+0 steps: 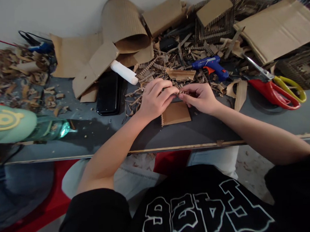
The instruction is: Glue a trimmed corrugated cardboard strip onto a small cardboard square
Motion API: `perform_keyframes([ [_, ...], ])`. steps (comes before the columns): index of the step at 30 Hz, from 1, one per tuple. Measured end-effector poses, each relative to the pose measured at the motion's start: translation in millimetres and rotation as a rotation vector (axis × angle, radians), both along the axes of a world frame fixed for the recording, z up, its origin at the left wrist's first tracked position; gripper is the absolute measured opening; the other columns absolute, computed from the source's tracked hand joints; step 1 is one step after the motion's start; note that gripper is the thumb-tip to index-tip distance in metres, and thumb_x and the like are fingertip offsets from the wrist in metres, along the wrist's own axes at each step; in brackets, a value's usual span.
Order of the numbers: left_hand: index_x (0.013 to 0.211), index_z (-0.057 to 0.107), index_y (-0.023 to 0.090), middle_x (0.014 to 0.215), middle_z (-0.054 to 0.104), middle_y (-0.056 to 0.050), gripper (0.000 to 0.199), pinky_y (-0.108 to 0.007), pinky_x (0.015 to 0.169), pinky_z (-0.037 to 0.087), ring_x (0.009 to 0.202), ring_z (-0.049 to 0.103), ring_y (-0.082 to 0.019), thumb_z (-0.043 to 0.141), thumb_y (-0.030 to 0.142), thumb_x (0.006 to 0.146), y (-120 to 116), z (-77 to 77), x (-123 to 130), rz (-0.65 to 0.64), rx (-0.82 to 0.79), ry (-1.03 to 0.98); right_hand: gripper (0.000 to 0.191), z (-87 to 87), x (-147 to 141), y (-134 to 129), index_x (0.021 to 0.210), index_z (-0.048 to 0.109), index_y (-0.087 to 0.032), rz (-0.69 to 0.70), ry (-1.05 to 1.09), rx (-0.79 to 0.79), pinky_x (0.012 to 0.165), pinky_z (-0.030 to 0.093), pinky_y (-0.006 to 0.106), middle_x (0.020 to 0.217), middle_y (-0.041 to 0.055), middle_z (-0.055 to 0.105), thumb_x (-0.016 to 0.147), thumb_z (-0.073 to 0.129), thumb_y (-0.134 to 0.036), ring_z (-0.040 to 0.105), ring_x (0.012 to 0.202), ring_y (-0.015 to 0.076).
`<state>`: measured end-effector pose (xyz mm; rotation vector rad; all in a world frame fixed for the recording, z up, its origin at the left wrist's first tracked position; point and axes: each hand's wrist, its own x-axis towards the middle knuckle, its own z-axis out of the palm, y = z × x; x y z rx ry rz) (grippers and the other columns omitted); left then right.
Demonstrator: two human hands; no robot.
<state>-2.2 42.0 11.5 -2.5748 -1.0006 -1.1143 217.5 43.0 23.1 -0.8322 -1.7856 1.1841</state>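
Dark grey tabletop (149,137) observed, pale strip exposed along front edge (172,149). Small square cardboard panel (177,114) laid flat near front edge. Black phone (108,94) placed to its left. Green bottle (50,128) noted at far left, curled cardboard scraps (7,69) strewn behind it. Corrugated strips (164,61) heaped at centre rear. Scissors (276,91), red- and yellow-handled, found at right; blade tips pointed rearward.

Mid-frame, the left hand (156,99) and right hand (199,97) are pinching a small scrap (179,91) above a card (176,115) lying on the desk (156,138). A glue gun (210,65) is resting right of upper centre, scissors (270,91) are lying at right, a phone (108,94) left of centre, and a bottle (49,128) is showing at far left.
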Motion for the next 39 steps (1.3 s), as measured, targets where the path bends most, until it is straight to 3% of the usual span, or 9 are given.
perform_keyframes([
  [5,0.104,0.063,0.029,0.11,0.067,-0.005,0.009,-0.046,0.099,0.051,0.113,0.063,-0.024,0.055,0.031,0.101,-1.0,2.0,1.9,0.028,0.062,0.018,0.047,-1.1,0.5,-0.8,0.09,0.075,-0.013,-0.012,-0.058,0.049,0.049,0.036,0.021,0.063,-0.0004,0.061,0.083,0.074,-0.059,0.049,0.053,0.0071],
  [11,0.09,0.063,0.026,0.108,0.065,-0.006,0.024,-0.044,0.099,0.051,0.116,0.06,-0.024,0.045,0.034,0.104,0.1,3.1,2.6,0.013,0.011,0.056,0.04,0.1,2.3,-0.8,0.092,0.076,-0.013,-0.005,-0.126,0.117,0.051,0.035,0.021,0.066,0.0001,0.063,0.087,0.07,-0.052,0.048,0.055,0.007],
  [18,0.1,0.063,0.024,0.113,0.065,-0.009,0.02,-0.052,0.105,0.047,0.115,0.061,-0.028,0.054,0.042,0.1,0.6,1.7,0.6,0.022,-0.091,-0.007,0.038,-1.7,2.2,-0.1,0.092,0.076,-0.013,-0.092,-0.184,0.183,0.055,0.039,0.023,0.07,0.0011,0.067,0.088,0.066,-0.049,0.052,0.059,0.0091],
  [26,0.096,0.067,0.023,0.101,0.066,-0.008,0.03,-0.049,0.096,0.053,0.106,0.064,-0.026,0.054,0.05,0.099,1.1,-0.8,2.8,0.111,-0.019,-0.026,0.033,-7.4,6.2,0.3,0.104,0.079,-0.018,-0.173,-0.355,0.497,0.072,0.054,0.027,0.097,0.0064,0.079,0.093,0.061,-0.044,0.072,0.081,0.0179],
  [31,0.088,0.069,0.022,0.096,0.067,-0.007,0.033,-0.046,0.091,0.055,0.1,0.064,-0.023,0.052,0.046,0.101,1.1,0.6,2.9,0.076,-0.028,-0.045,0.035,-11.8,9.5,-1.2,0.108,0.079,-0.019,-0.186,-0.477,0.651,0.074,0.055,0.027,0.096,0.0069,0.079,0.098,0.057,-0.044,0.074,0.083,0.0183],
  [39,0.084,0.073,0.022,0.099,0.068,-0.009,0.027,-0.043,0.085,0.056,0.102,0.064,-0.024,0.06,0.04,0.097,-1.3,1.9,4.0,0.096,-0.061,-0.079,0.035,-13.1,8.8,-1.1,0.11,0.078,-0.018,-0.179,-0.516,0.719,0.071,0.053,0.024,0.094,0.0064,0.079,0.1,0.054,-0.041,0.074,0.082,0.0166],
])
